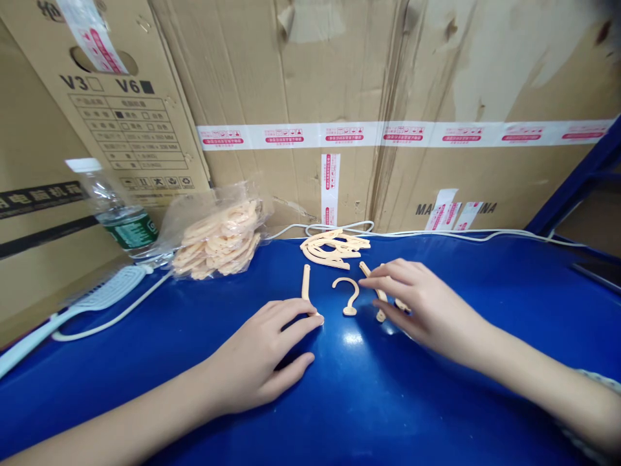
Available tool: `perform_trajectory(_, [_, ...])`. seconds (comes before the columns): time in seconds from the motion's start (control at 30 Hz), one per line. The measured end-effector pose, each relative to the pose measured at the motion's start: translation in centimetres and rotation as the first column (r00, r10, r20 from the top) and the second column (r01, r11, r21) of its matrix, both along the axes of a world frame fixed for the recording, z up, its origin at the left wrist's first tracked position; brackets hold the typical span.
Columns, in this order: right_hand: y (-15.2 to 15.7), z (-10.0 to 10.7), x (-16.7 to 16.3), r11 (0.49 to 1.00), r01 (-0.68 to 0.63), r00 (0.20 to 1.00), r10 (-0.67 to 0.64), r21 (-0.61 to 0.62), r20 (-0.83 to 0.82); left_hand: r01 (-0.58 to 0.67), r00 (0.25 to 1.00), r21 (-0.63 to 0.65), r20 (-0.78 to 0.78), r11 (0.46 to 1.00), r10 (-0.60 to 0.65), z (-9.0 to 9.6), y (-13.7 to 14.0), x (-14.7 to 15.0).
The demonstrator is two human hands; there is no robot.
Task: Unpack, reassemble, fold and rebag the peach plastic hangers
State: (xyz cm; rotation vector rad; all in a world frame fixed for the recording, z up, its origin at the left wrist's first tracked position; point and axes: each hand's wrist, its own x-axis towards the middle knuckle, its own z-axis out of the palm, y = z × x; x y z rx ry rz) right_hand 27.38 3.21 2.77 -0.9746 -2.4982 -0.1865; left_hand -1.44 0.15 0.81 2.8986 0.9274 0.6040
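A cream plastic hanger hook (350,298) with a small flat base lies on the blue table between my hands. My left hand (269,353) rests with its fingers apart, the fingertips touching the lower end of a cream hanger arm (305,282). Over on the other side, my right hand (420,294) hovers low with fingers spread above a second slim cream piece (365,268). Another small cream part (402,305) shows partly from under that hand. Behind the hook lies a loose pile of curved cream hanger parts (326,249).
A clear plastic bag (220,239) full of cream parts sits at the back left. Near it are a water bottle (127,217) and a light blue hairbrush (104,294). White cable (466,234) runs along the cardboard boxes (291,77) behind. A dark flat object (599,275) lies far right.
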Motion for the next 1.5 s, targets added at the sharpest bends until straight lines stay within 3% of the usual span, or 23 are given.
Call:
perform_trajectory(0.13, [0.6, 1.4, 1.9, 0.999, 0.04, 0.997, -0.038, -0.037, 0.068, -0.004, 1.0, -0.006, 0.022, 1.0, 0.004, -0.2, 0.0, 0.0])
perform_trajectory(0.27, [0.5, 1.4, 1.6, 0.991, 0.055, 0.984, -0.033, -0.119, 0.178, -0.003, 1.0, -0.011, 0.021, 1.0, 0.003, -0.2, 0.1, 0.0])
perform_trajectory(0.47, [0.8, 0.5, 0.6, 0.981, 0.056, 0.984, -0.024, -0.183, 0.174, 0.001, 1.0, -0.018, 0.001, 1.0, -0.001, -0.2, 0.1, 0.0])
perform_trajectory(0.63, [1.6, 1.6, 2.7, 0.98, 0.076, 0.984, -0.045, -0.182, 0.172, 0.003, 1.0, -0.018, -0.003, 1.0, -0.003, -0.2, 0.2, -0.1])
perform_trajectory(0.8, [1.9, 2.6, 4.5, 0.901, 0.062, 0.982, 0.021, -0.43, 0.186, -0.004, 1.0, -0.017, -0.012, 1.0, 0.003, -0.2, 0.2, -0.1])
perform_trajectory(0.9, [2.0, 2.4, 4.6, 0.866, 0.039, 0.981, 0.062, -0.498, 0.186, -0.004, 1.0, -0.014, -0.002, 1.0, 0.004, -0.2, 0.2, 0.0])
perform_trajectory(1.3, [3.8, 1.5, 5.3, 0.86, 0.065, 0.99, 0.007, -0.506, 0.141, -0.011, 1.0, -0.025, 0.027, 1.0, 0.011, -0.4, 0.1, 0.0])
perform_trajectory(1.4, [3.5, 1.7, 5.2, 0.887, 0.086, 0.99, -0.026, -0.453, 0.137, -0.012, 1.0, -0.026, 0.026, 1.0, 0.013, -0.4, 0.1, 0.0])
perform_trajectory(1.5, [2.1, 1.8, 3.6, 0.945, 0.055, 0.994, -0.021, -0.324, 0.106, -0.016, 1.0, -0.027, 0.025, 1.0, 0.017, -0.4, 0.1, 0.1])
